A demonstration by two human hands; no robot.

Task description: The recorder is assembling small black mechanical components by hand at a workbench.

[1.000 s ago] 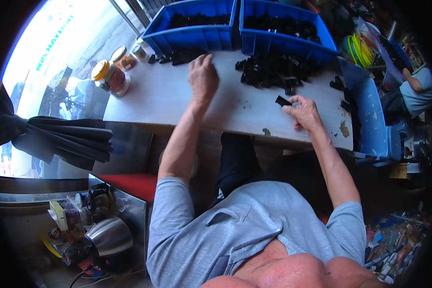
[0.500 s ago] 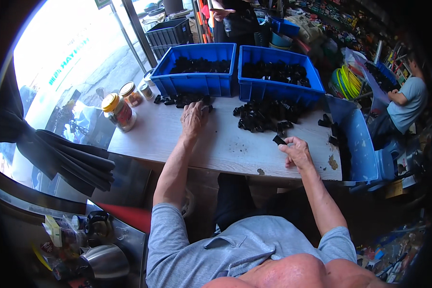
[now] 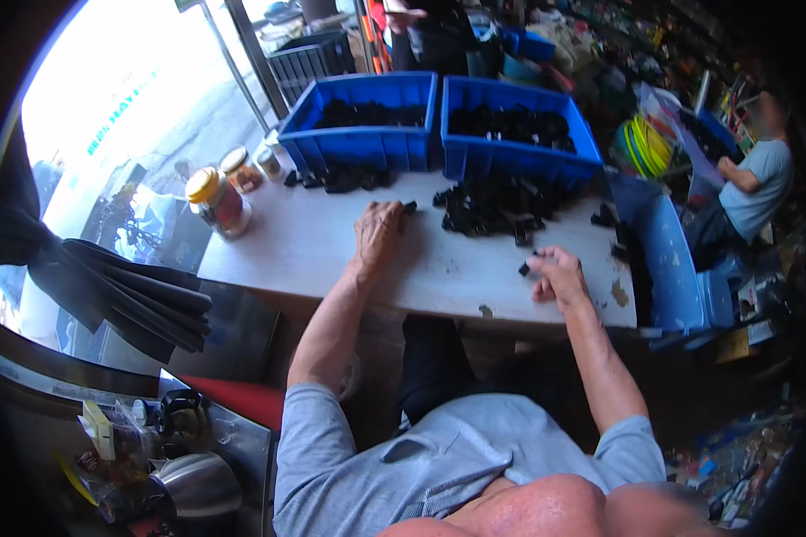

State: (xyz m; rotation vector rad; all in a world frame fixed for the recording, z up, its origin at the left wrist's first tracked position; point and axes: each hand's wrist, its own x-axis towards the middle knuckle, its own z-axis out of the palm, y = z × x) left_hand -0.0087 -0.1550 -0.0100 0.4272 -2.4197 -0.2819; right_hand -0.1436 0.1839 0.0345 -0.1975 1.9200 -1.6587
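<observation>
Between the fingers of my left hand (image 3: 381,234) is a small black part (image 3: 409,208), just above the middle of the pale table (image 3: 313,259). My right hand (image 3: 561,276) pinches another small black part (image 3: 525,268) near the table's front edge. Beyond my right hand lies a heap of black parts (image 3: 484,208), with one loose piece (image 3: 523,234) at its near side. A smaller row of black parts (image 3: 345,178) lies against the left blue crate. The exact shape of the held parts is too small to make out.
Two blue crates (image 3: 358,149) (image 3: 519,161) of black parts stand at the back. Lidded jars (image 3: 219,210) are at the left edge. A lighter blue bin (image 3: 676,259) adjoins the right edge. One person (image 3: 752,183) sits at the right; another (image 3: 430,40) stands behind the crates.
My left hand has come from the row by the left crate toward the table's middle, with a black part in its fingers. My right hand's fingers have shifted slightly around its part.
</observation>
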